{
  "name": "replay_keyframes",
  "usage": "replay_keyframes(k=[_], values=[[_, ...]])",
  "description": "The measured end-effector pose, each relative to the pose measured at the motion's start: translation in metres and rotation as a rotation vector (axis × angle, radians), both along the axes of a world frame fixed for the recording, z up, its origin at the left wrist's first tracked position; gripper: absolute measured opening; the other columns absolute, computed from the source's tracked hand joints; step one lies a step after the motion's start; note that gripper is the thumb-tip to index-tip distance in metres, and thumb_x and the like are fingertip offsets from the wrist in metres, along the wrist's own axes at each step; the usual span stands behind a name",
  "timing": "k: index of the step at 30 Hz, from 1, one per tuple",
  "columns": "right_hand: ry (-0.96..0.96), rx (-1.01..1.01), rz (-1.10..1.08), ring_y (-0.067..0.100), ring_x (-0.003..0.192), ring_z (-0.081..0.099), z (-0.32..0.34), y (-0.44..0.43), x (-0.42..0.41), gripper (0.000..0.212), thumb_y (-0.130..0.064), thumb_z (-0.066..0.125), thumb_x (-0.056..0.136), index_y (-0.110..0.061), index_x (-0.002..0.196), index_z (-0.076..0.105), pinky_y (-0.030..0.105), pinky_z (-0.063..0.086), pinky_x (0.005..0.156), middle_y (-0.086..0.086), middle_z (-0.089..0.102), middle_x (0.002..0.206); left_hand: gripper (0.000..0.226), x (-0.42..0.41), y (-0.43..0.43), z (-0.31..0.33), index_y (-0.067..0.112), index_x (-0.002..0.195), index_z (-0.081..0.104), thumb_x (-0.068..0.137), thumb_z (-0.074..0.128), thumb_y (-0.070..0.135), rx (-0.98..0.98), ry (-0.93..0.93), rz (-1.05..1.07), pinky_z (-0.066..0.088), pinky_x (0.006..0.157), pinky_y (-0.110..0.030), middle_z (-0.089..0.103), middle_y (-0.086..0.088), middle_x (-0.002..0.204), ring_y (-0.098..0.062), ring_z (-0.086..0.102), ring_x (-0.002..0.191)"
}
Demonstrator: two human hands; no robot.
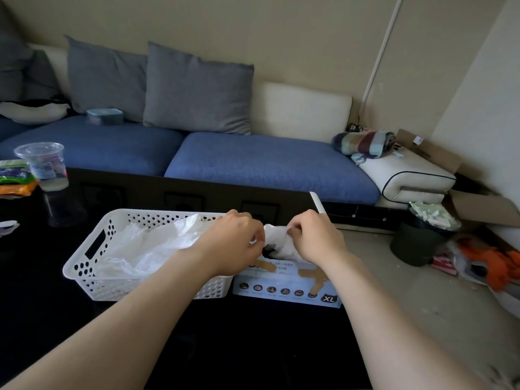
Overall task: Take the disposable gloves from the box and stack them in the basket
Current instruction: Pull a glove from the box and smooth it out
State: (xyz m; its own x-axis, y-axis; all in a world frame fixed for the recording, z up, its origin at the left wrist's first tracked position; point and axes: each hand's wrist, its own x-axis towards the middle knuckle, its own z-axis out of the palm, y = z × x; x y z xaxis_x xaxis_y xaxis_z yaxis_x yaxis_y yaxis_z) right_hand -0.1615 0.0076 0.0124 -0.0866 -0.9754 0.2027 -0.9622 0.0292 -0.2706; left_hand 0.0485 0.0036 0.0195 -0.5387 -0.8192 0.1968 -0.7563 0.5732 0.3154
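One white glove [277, 240] stands bunched out of the slot in the top of the box [284, 288], its lower end hidden in the opening, so it runs roughly upright from slot to grip. Both hands pinch it: the left hand [233, 237] at its left side with fingers curled in, the right hand [315, 235] at its upper right between thumb and fingertips. The one box sits at the right edge of the dark table [253, 347]. The one basket [84, 266] lies against its left side, long axis running away to the left, so the glove must travel leftward. The left hand is nearer. Inside is a loose heap of gloves [146, 249]; their number cannot be counted
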Motion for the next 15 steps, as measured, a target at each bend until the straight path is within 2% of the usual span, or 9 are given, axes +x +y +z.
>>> replay_keyframes(k=[3,6,8,11,13,15], values=[[-0.074,-0.063,0.055,0.023,0.067,0.054,0.003,0.002,-0.001,0.042,-0.017,0.047,0.109,-0.02,0.067,0.053,0.033,0.034,0.053,0.0,0.053,0.072,0.026,-0.005,-0.002,-0.002,0.031,0.115,0.073,0.103,0.054,0.045,0.027,0.012,0.057,0.049,0.099,-0.041,0.069,0.011,0.112,-0.016,0.051,0.113],[-0.132,-0.116,0.085,0.022,0.07,0.053,0.007,0.005,0.0,0.044,-0.016,0.043,0.11,-0.016,0.065,0.044,0.04,0.044,0.062,0.002,0.048,0.083,0.031,-0.009,-0.005,-0.005,0.033,0.114,0.074,0.102,0.054,0.053,0.022,0.019,0.107,0.045,0.098,-0.042,0.071,0.014,0.112,-0.019,0.05,0.117],[-0.202,-0.16,0.077,0.018,0.068,0.05,0.01,0.008,0.001,0.044,-0.017,0.044,0.11,-0.013,0.066,0.044,0.036,0.041,0.062,0.003,0.048,0.087,0.036,-0.011,-0.006,-0.005,0.034,0.12,0.071,0.099,0.056,0.06,0.025,0.031,0.144,0.04,0.096,-0.041,0.07,0.015,0.114,-0.02,0.048,0.12],[-0.34,-0.26,0.056,0.011,0.057,0.04,0.016,0.013,0.001,0.047,-0.014,0.048,0.106,-0.011,0.061,0.039,0.026,0.03,0.054,0.002,0.046,0.069,0.042,-0.016,-0.005,-0.005,0.04,0.125,0.066,0.094,0.06,0.067,0.082,0.115,0.168,0.034,0.094,-0.04,0.07,0.02,0.113,-0.018,0.047,0.12],[-0.432,-0.317,0.052,0.011,0.05,0.037,0.02,0.015,0.002,0.05,-0.011,0.05,0.104,-0.014,0.056,0.036,0.021,0.027,0.049,-0.002,0.04,0.056,0.035,-0.017,-0.007,-0.006,0.045,0.114,0.068,0.091,0.061,0.07,0.119,0.179,0.157,0.039,0.098,-0.042,0.071,0.024,0.107,-0.015,0.054,0.116],[-0.518,-0.339,0.045,0.01,0.048,0.035,0.023,0.017,0.003,0.051,-0.01,0.051,0.104,-0.015,0.055,0.035,0.02,0.028,0.047,-0.003,0.037,0.052,0.025,-0.018,-0.007,-0.006,0.044,0.098,0.071,0.09,0.064,0.067,0.151,0.23,0.151,0.047,0.101,-0.048,0.07,0.027,0.099,-0.01,0.06,0.11]])
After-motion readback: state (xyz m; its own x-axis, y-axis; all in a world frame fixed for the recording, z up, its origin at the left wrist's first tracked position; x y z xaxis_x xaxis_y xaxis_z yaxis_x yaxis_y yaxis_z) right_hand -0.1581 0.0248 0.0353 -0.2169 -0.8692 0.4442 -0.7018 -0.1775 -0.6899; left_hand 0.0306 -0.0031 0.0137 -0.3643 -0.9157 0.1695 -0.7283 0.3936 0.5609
